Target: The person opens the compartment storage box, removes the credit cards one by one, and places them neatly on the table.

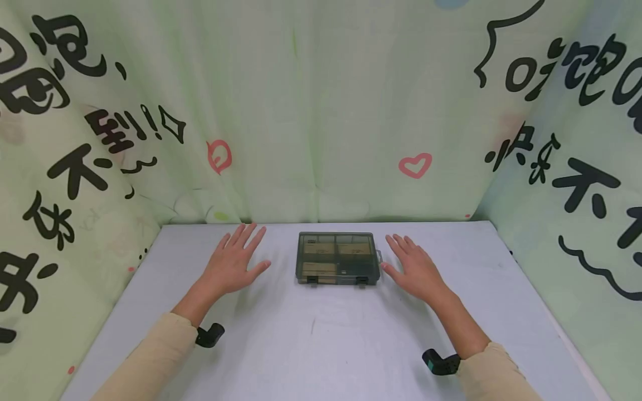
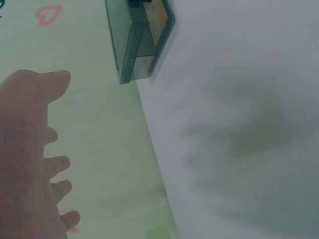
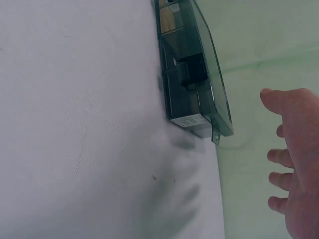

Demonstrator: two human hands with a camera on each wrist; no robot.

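Hands flanking a closed box

Box [image 1: 337,258]: smoky, see-through plastic case with compartments, lid down, two dark latches on its near edge. It lies flat on the pale table [image 1: 321,340], towards the far edge, centred between both hands. Tan shapes show through the lid; contents not readable.

Left hand [image 1: 233,262]: fingers straight and spread, palm down, holding nothing. It sits just beside the box's left side, apart from it. Whether the palm touches the table or hovers above it cannot be told.

Right hand [image 1: 413,267]: same posture, fingers extended and splayed, empty. Its thumb comes very close to the box's right edge; contact unclear.

Printed green cloth [image 1: 321,111] hangs behind and along both sides. Beige sleeves [image 1: 150,362] cover both forearms.
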